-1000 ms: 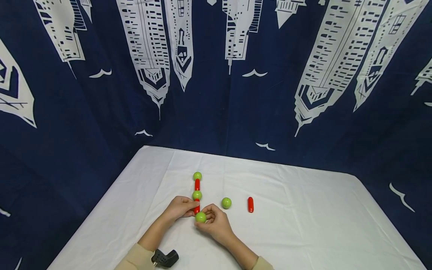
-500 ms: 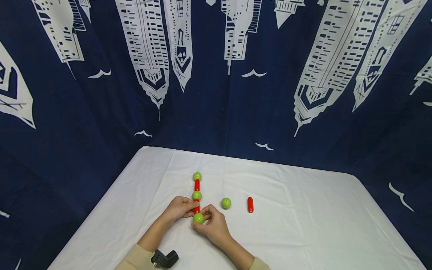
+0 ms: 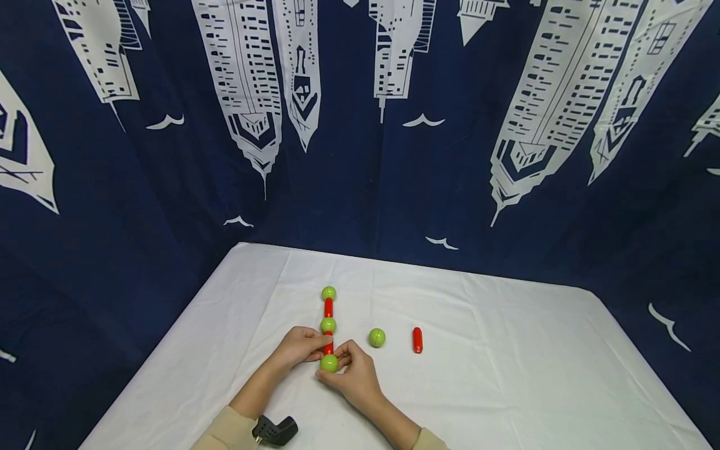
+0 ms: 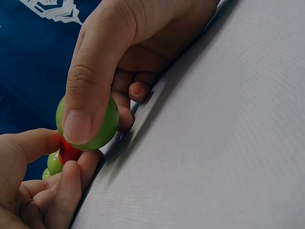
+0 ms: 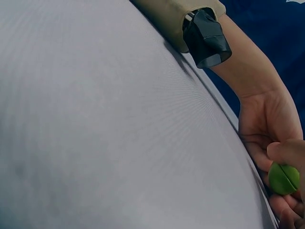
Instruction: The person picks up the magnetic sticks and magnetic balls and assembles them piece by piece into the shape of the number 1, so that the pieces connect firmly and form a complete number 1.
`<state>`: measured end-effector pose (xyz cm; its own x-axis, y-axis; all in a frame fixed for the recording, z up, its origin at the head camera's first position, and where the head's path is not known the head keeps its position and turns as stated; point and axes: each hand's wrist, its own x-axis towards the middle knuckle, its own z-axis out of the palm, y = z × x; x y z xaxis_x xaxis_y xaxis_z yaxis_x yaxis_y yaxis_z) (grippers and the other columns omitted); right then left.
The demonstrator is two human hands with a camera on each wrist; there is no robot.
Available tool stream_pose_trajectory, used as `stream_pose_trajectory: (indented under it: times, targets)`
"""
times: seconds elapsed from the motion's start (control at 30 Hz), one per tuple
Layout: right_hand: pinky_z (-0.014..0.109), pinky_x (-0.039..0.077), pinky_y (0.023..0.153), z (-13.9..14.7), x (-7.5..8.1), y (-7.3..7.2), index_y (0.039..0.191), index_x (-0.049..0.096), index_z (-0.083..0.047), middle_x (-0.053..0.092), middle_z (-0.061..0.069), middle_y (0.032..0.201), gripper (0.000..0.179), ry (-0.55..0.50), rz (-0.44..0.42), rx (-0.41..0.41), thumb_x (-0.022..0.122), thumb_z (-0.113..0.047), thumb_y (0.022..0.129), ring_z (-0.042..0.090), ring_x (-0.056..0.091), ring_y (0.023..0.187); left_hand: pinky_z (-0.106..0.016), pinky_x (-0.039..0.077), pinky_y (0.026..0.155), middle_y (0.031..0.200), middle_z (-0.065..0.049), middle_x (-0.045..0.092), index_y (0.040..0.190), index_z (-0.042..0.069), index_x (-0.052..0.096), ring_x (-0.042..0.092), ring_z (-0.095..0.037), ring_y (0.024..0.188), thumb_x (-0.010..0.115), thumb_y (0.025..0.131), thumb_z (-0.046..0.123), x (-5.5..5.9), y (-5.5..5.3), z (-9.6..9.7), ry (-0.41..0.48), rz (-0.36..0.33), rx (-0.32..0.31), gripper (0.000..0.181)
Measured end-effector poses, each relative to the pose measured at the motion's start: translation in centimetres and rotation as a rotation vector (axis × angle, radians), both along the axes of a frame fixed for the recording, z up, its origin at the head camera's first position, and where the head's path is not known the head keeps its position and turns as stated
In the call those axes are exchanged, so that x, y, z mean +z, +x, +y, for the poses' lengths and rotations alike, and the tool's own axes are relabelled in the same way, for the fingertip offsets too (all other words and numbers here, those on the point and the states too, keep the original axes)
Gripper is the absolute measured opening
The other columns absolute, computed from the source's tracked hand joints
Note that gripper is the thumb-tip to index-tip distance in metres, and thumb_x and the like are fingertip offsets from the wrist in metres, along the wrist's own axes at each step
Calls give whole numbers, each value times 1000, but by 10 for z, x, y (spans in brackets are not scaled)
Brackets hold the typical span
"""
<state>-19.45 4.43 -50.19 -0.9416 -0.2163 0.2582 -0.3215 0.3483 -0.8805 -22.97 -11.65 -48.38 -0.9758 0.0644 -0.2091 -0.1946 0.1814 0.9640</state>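
Observation:
A straight row of green balls and red rods runs away from me on the white table. My left hand (image 3: 301, 345) pinches the nearer red rod (image 3: 329, 345) between thumb and fingers. At the near end of that rod, my right hand (image 3: 357, 373) grips a green ball (image 3: 329, 363), which sits right at the rod's end. In the left wrist view the right thumb lies across this green ball (image 4: 106, 125), with the red rod (image 4: 69, 151) directly below. Farther up the row come a middle green ball (image 3: 328, 324), another red rod (image 3: 329, 307) and the far green ball (image 3: 329, 293).
To the right of the row lie a loose green ball (image 3: 377, 338) and a loose red rod (image 3: 417, 340) on the white tablecloth (image 3: 506, 375). A black camera (image 3: 275, 431) is worn at the left wrist. Behind the table hangs a dark blue printed curtain (image 3: 360, 187).
My right hand has shifted slightly left with its green ball, bringing it in line with the row's near end. The left hand has stayed in place on the red rod.

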Motion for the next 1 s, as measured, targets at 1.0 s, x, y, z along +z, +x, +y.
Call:
stream_pose_trajectory:
  times: [1.0]
  targets:
    - [17, 43, 56, 1, 1, 3, 90, 57, -6, 57, -3, 73, 41, -35, 21, -85, 90, -16, 68, 11, 55, 67, -14, 49, 53, 64, 2, 61, 83, -4, 71, 56, -3, 55, 70, 89, 21, 1, 2, -6, -15, 17, -180, 25]
